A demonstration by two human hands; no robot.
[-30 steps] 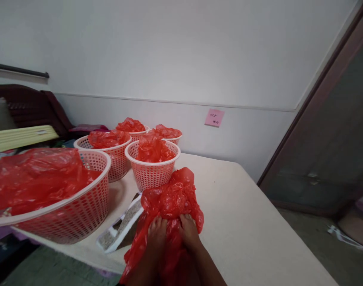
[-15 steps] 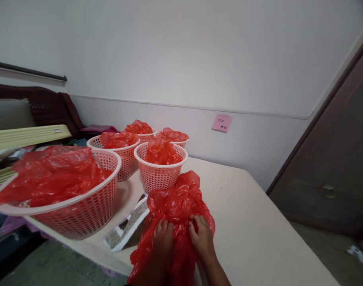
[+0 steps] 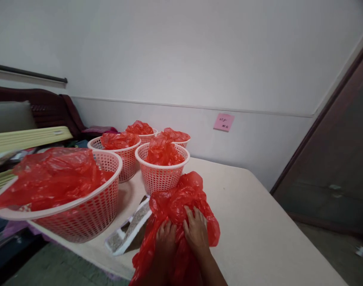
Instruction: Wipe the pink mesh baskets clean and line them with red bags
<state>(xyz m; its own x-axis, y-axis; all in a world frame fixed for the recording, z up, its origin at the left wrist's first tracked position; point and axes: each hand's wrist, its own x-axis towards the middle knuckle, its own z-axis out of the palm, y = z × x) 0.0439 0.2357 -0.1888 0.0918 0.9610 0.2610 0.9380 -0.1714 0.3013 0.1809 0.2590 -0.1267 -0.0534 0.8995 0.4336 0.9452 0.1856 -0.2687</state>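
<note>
A crumpled red plastic bag (image 3: 181, 198) lies on the table in front of me, its near part spread towards my body. My left hand (image 3: 166, 238) is at the bag's near left, fingers curled together on the film. Farther right, my right hand (image 3: 197, 230) rests on top of the bag with its fingers stretched and apart. Whatever is under or inside the bag is hidden. Touching its left side is a grey-and-white angled piece (image 3: 129, 228), partly covered by the red film.
Behind the bag stands a pink perforated basket (image 3: 162, 178) holding red plastic; several similar baskets, including a large one (image 3: 88, 222), are to its left and back. A pink note (image 3: 224, 122) is stuck on the wall. The pale tabletop (image 3: 259, 230) extends right.
My right hand has moved slightly forward and its fingers have spread over the bag. My left hand has stayed at nearly the same place. The baskets have not moved.
</note>
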